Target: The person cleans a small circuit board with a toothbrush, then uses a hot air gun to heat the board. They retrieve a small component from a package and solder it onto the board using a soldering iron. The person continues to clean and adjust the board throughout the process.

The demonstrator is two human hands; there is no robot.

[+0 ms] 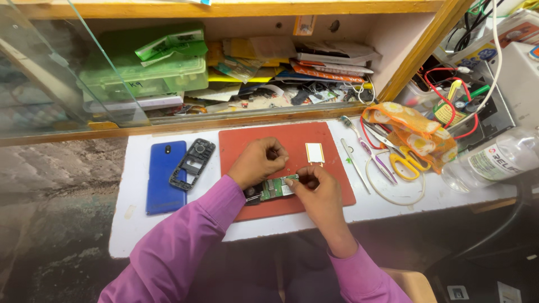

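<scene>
Left hand (257, 161) and right hand (315, 188) apparently pinch circuit board (273, 187) mid-mat (247, 140).

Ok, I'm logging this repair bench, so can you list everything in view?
green circuit board: one, on the red rubber mat, held by both hands
red rubber mat: one, bench centre
blue phone back cover: one, left of mat
black plastic phone frame: one, beside the cover
small silver battery: one, on mat
yellow-handled scissors: one, right
clear plastic bottle: one, far right
left hand: on board
right hand: on board
</scene>
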